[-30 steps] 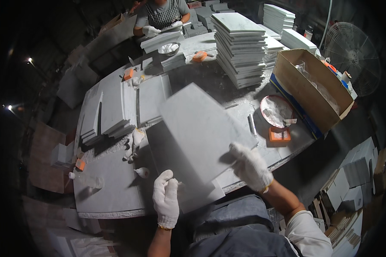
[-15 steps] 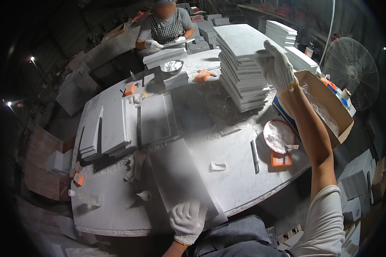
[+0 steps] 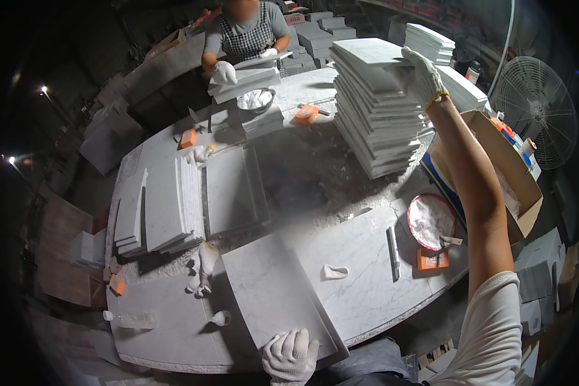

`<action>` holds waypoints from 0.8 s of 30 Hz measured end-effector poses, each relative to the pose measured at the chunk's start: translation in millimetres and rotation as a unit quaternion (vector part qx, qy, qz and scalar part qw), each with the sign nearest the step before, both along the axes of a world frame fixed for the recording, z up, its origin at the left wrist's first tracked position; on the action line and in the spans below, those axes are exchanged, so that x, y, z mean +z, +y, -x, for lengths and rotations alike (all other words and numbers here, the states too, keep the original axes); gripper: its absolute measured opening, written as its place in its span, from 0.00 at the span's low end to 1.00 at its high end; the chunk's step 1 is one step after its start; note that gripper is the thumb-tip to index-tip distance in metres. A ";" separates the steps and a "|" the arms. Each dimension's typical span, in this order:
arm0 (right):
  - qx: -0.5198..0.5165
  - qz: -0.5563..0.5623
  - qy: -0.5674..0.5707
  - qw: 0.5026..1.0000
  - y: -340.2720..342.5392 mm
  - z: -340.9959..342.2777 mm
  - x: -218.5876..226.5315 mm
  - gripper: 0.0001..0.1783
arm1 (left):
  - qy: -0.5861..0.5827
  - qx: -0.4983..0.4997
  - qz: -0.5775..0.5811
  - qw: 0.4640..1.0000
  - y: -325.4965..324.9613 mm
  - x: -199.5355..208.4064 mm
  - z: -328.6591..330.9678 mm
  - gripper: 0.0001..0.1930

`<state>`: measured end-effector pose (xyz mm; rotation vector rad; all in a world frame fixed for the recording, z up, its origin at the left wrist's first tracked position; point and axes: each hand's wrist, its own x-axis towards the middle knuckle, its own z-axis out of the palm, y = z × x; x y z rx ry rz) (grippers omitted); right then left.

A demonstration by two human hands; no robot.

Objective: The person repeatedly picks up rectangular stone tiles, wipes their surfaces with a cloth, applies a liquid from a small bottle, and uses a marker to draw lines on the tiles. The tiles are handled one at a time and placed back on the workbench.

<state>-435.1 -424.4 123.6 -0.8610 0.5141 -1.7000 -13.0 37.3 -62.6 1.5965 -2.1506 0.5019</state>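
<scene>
Right hand [image 3: 426, 76] stretches to the stack [image 3: 374, 122], left hand [image 3: 290, 358] curls on a slab [image 3: 273, 283]; fingers' clamping unclear.

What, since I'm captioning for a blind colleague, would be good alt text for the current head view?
A white-gloved right hand touches the top of a tall stack of pale slabs; the gloved left hand rests on a flat slab at the near edge of a work table. A gloved co-worker is across the table.
</scene>
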 end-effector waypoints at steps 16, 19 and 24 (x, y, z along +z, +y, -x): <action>0.063 -0.246 0.518 0.817 75.8 39.2 35.4 0.36 | 0.097 -0.061 -0.067 0.991 -4.7 19.7 -3.9 0.25; 0.113 -0.259 0.441 0.852 84.5 18.3 60.8 0.35 | 0.057 -0.032 -0.044 0.997 -4.2 17.0 -5.4 0.21; 0.040 -0.133 0.503 0.853 203.4 -62.1 -21.5 0.28 | 0.209 -0.098 -0.102 0.968 3.4 9.8 -9.7 0.26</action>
